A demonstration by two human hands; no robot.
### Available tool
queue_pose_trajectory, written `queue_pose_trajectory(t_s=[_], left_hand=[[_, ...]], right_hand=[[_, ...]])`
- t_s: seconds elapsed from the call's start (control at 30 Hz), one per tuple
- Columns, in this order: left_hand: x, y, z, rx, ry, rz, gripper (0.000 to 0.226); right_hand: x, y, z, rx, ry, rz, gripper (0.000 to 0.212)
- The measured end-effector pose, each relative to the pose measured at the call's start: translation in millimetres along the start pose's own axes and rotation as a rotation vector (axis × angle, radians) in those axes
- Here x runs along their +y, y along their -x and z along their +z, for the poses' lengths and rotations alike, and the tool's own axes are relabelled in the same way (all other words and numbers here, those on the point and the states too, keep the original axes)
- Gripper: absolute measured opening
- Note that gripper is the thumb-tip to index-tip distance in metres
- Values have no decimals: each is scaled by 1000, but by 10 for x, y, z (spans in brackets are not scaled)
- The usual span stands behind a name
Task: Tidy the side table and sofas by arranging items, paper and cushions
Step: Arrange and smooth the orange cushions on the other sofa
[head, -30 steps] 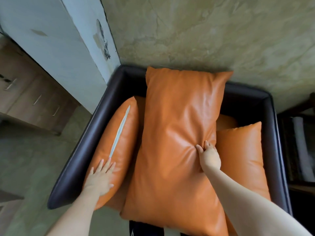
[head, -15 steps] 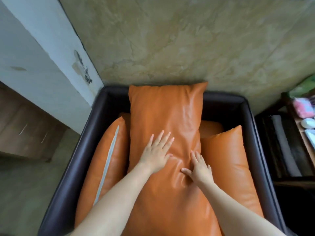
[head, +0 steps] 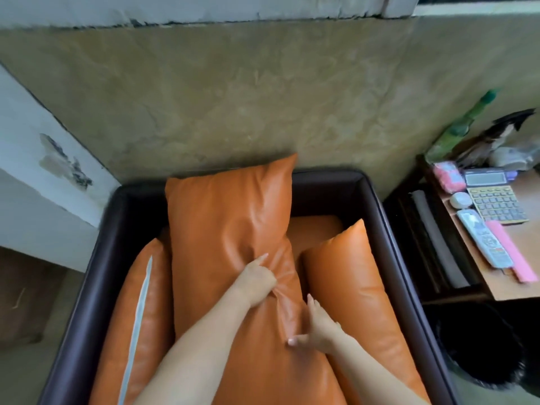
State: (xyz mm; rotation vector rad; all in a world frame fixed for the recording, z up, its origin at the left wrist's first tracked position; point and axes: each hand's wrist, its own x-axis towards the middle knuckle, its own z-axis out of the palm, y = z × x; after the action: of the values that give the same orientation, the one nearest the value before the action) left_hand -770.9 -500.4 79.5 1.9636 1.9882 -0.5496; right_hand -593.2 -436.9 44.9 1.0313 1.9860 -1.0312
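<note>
A long orange leather cushion (head: 230,217) stands against the back of a dark brown armchair (head: 96,273). My left hand (head: 257,283) is bunched into its middle, gripping a fold of the leather. My right hand (head: 317,331) lies lower on the same cushion with fingers spread, pressing it. An orange cushion with a white zip stripe (head: 140,311) leans on the left arm. Another orange cushion (head: 359,293) leans on the right arm. The orange seat (head: 314,232) shows between them.
A wooden side table (head: 520,258) stands to the right with a calculator (head: 493,200), a white remote (head: 483,238), a pink strip (head: 511,252), a pink pack (head: 448,175) and a green bottle (head: 458,127). A black bin (head: 482,346) sits below it. The beige wall is behind.
My left hand went from the left cushion to the middle cushion, first flat, now closed on a fold. My right hand slid lower. The view swung right, showing the side table.
</note>
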Motion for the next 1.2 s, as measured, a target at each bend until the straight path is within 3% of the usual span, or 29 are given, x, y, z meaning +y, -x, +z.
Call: queue_pose_trajectory(t_s=[0.1, 0.17, 0.27, 0.33, 0.63, 0.77, 1.2], left_hand=[[9, 68, -95, 48, 88, -41, 36], [15, 118, -169, 77, 111, -63, 36], [16, 219, -282, 67, 104, -82, 37], [-21, 341, -377, 74, 104, -106, 37], [-540, 1131, -1231, 317, 335, -454, 36], [-621, 1255, -1740, 460, 404, -536, 38], [-958, 1031, -2599, 861, 550, -677, 33]], right_hand=[[-213, 8, 120, -25, -250, 17, 141], [-357, 106, 246, -10, -311, 106, 132], [-483, 284, 377, 242, -58, 91, 45], [-601, 428, 375, 372, 76, 17, 26], [-1222, 1048, -516, 716, 267, -268, 26], [-1420, 1338, -1176, 855, 376, -336, 26], [-1834, 1441, -2624, 1159, 354, -525, 28]])
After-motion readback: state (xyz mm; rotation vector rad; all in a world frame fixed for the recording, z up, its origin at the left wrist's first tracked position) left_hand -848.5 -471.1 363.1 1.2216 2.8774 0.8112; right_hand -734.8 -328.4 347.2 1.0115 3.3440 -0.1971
